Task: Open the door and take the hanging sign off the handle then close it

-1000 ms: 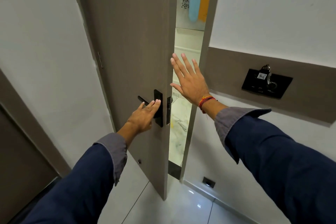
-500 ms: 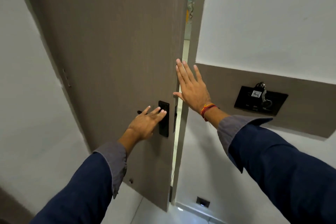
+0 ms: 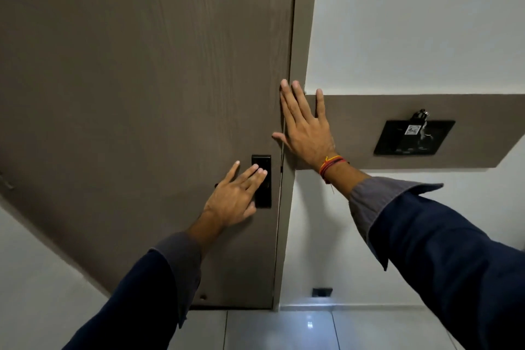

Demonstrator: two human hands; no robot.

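Brown wood-grain door [image 3: 147, 88] sits flush in its frame [image 3: 302, 37].

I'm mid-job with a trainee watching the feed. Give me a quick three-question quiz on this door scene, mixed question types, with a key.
1. True or false: the left hand is closed around a hanging sign.
2. Multiple choice: where does the right hand lie? A) on the black wall panel B) flat across the door edge and the door frame C) on the floor tiles
3. Fill in: the left hand's fingertips rest against the black ____ on the door.

Key
1. False: it is open and flat, holding nothing, and no sign is in view.
2. B
3. lock plate
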